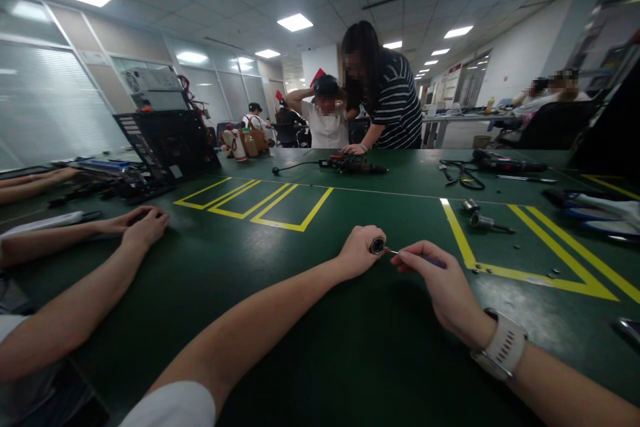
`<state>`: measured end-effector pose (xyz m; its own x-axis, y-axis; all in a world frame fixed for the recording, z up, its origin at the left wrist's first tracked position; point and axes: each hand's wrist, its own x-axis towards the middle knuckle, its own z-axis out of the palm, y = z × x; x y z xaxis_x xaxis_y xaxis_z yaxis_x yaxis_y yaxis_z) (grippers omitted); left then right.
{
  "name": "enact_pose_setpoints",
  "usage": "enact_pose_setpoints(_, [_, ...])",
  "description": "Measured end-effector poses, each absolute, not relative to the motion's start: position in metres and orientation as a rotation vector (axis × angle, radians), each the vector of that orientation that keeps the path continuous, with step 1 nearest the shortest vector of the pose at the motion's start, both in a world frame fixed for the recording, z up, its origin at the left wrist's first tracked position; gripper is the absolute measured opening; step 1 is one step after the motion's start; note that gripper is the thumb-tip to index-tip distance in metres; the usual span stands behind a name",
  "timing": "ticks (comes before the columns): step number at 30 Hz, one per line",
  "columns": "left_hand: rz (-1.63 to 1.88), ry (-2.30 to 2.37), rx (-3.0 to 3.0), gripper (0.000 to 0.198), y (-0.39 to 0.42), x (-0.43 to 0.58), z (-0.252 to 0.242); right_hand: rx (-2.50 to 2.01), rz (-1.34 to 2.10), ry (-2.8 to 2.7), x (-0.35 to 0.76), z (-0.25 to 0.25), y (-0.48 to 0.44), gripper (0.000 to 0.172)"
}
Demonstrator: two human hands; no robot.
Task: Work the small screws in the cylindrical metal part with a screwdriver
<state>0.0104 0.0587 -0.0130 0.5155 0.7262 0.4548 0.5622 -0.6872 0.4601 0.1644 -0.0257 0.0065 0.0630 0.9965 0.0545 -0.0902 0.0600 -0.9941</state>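
Note:
My left hand (361, 252) is closed around a small round metal part (377, 245), whose dark ringed end faces me. In my right hand (437, 280), the fingers pinch a screwdriver (434, 261) with a dark purple handle. Its thin shaft points left, with the tip at or close to the side of the round part; exactly where it touches is too small to tell. To the right, a metal cylinder with a shaft (487, 222) and a short metal sleeve (470, 205) lie on the green table (300, 293). Small screws or nuts (554, 273) lie near the yellow tape.
Another person's hands (143, 223) rest on the table at left, beside a black computer case (167, 147). A black-and-red power tool (353, 163) lies at the far edge, near a standing person's hand. Another power tool (507, 161) and blue-grey gloves (595, 210) lie at right.

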Motion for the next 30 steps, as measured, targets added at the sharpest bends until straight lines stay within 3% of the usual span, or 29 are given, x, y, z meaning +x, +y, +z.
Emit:
enact_pose_setpoints(10, [1.018, 1.005, 2.216, 0.019, 0.0628, 0.0107, -0.0152, -0.927, 1.496, -0.74, 0.1675, 0.002, -0.0186, 0.007])
enact_pose_setpoints(30, [1.072, 0.981, 2.121, 0.022, 0.0624, 0.0108, -0.0175, -0.942, 1.426, -0.724, 0.1649, 0.0041, -0.0207, 0.008])
